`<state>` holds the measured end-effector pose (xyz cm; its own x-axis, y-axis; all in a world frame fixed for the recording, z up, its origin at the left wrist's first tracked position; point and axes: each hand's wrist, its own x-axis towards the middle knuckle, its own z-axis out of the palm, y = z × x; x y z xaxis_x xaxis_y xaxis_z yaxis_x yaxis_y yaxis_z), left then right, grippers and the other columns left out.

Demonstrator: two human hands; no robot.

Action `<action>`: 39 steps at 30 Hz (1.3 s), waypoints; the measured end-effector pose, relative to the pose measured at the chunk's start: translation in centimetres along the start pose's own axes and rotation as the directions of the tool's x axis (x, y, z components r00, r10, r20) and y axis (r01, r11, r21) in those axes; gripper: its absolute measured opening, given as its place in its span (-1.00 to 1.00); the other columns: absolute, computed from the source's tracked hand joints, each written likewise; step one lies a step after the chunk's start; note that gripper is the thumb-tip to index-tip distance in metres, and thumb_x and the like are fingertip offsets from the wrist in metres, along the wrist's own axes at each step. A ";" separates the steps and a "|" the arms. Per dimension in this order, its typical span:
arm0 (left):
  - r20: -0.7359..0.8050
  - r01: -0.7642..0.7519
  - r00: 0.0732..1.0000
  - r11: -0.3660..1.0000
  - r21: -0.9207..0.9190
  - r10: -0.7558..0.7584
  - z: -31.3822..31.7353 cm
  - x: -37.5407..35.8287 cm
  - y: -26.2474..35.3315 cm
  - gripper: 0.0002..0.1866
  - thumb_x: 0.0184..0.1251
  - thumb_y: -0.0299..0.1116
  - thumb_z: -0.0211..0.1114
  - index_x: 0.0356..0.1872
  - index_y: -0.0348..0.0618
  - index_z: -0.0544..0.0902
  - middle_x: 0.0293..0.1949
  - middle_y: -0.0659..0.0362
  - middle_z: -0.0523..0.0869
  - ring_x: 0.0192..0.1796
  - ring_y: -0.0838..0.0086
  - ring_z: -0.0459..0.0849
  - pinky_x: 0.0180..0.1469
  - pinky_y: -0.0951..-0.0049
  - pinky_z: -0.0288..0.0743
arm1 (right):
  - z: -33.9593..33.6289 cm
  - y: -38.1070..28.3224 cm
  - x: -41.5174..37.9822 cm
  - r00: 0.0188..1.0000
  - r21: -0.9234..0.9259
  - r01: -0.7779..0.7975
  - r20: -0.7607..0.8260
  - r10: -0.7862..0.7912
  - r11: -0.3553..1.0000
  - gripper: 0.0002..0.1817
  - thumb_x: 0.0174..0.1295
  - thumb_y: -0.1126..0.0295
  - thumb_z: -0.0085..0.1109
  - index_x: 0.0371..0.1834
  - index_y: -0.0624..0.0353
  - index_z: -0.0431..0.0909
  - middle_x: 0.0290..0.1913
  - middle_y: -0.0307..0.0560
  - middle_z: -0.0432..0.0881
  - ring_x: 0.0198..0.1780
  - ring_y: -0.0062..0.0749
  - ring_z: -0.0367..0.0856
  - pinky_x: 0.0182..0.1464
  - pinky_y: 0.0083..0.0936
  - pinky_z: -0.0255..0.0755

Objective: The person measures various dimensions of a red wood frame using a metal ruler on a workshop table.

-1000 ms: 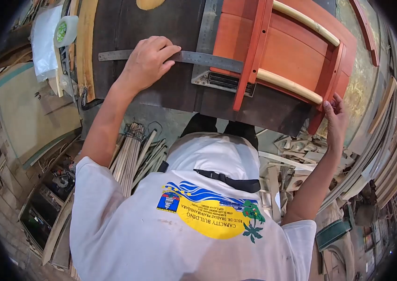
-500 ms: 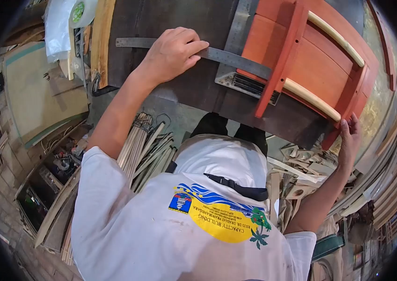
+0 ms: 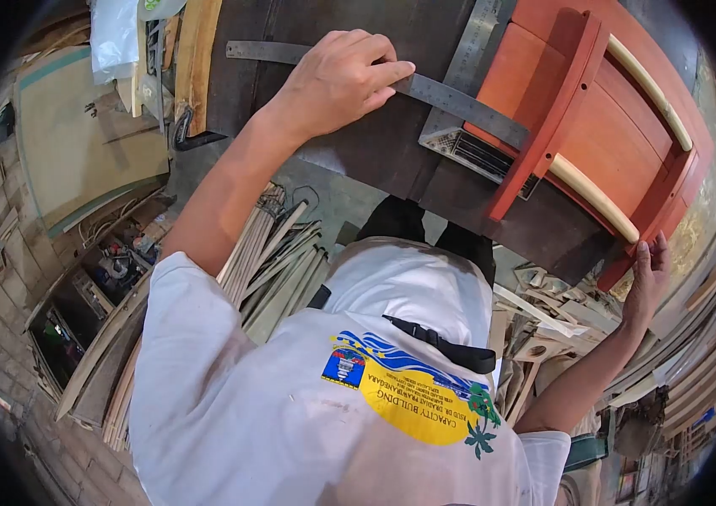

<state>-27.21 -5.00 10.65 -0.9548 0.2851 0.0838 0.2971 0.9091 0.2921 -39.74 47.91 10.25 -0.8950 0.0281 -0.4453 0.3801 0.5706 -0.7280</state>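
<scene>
My left hand [image 3: 345, 83] pinches a long steel ruler [image 3: 463, 105] near its middle, fingers closed. The ruler's right end reaches the near rail of a red-painted wooden frame [image 3: 556, 114], which has two pale bare-wood rungs [image 3: 596, 198] between its red rails. My right hand [image 3: 650, 268] grips the frame's lower right corner, thumb on the near side; its other fingers are partly hidden. Under the ruler, a metal square [image 3: 472, 55] lies on the dark tabletop [image 3: 375, 164], its stock partly beneath the frame.
A wooden board edge [image 3: 197, 63] and a dark clamp [image 3: 185, 131] sit at the table's left. Bundled thin wood strips [image 3: 278, 253] stand beside me on the left. Wood offcuts [image 3: 543, 308] pile up below the table at right. A large panel [image 3: 92, 139] leans at far left.
The view has swung, so the table, ruler and red frame sit further right in the picture. Both hands keep their holds, and the ruler still lies against the frame.
</scene>
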 end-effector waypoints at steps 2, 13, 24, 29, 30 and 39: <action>-0.005 -0.002 1.000 1.000 0.004 0.002 0.1 0.0 -0.1 -0.63 0.05 -0.44 0.51 -0.04 -0.04 0.74 -0.16 0.25 0.66 -0.07 0.32 0.65 0.04 0.25 0.52 | -0.2 0.2 0.1 1.000 0.010 -0.010 0.007 0.010 1.000 -0.37 0.38 0.26 0.34 0.42 0.32 0.38 -0.02 -0.17 0.57 -0.01 -0.53 0.53 0.09 -0.55 0.41; -0.023 0.006 1.000 1.000 0.011 -0.005 0.3 -0.2 -0.1 -0.63 0.06 -0.43 0.51 -0.04 -0.05 0.74 -0.16 0.25 0.66 -0.09 0.33 0.64 0.03 0.26 0.53 | 0.2 -0.1 0.0 1.000 0.057 0.018 -0.009 -0.018 0.998 -0.36 0.38 0.29 0.34 0.44 0.34 0.35 -0.01 -0.16 0.59 -0.03 -0.53 0.56 0.05 -0.53 0.44; -0.026 0.019 0.999 1.000 -0.001 -0.019 0.3 -0.3 0.0 -0.62 0.04 -0.43 0.52 -0.03 -0.03 0.75 -0.14 0.26 0.67 -0.06 0.34 0.65 0.08 0.26 0.52 | 0.3 -1.1 -0.2 1.000 -0.016 -0.017 -0.002 0.017 1.000 -0.35 0.38 0.25 0.34 0.43 0.33 0.36 -0.04 -0.21 0.55 -0.05 -0.56 0.52 0.02 -0.58 0.39; -0.024 0.011 1.000 1.000 0.002 -0.011 0.4 -0.3 -0.1 -0.60 0.04 -0.43 0.52 -0.02 -0.04 0.74 -0.14 0.26 0.66 -0.07 0.33 0.65 0.06 0.26 0.52 | -0.3 0.0 0.2 1.000 0.001 0.001 0.031 -0.001 1.000 -0.34 0.37 0.22 0.35 0.43 0.33 0.36 -0.05 -0.22 0.55 -0.07 -0.58 0.51 0.00 -0.58 0.38; -0.021 0.011 1.000 1.000 0.007 -0.010 0.3 -0.3 0.0 -0.60 0.03 -0.43 0.52 -0.01 -0.04 0.74 -0.14 0.26 0.66 -0.07 0.33 0.65 0.06 0.27 0.52 | -0.1 -0.3 0.1 1.000 -0.015 0.004 0.017 -0.004 1.000 -0.34 0.37 0.23 0.35 0.43 0.33 0.37 -0.06 -0.23 0.54 -0.07 -0.58 0.50 -0.01 -0.58 0.38; -0.038 0.111 0.993 0.994 -0.023 -0.112 -3.4 -0.3 -1.0 -0.70 0.09 -0.56 0.41 -0.11 -0.12 0.64 -0.25 0.11 0.60 -0.14 0.19 0.67 -0.10 0.23 0.55 | -0.8 -1.0 -0.1 0.994 -0.059 0.059 -0.091 -0.064 0.996 -0.44 0.42 0.18 0.28 0.39 0.21 0.45 0.01 -0.26 0.60 -0.09 -0.62 0.52 -0.03 -0.59 0.41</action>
<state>-27.28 -7.05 13.58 -0.9816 0.1699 0.0866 0.1889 0.9280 0.3211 -40.20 47.98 11.41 -0.9350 0.0656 -0.3486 0.3122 0.6190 -0.7207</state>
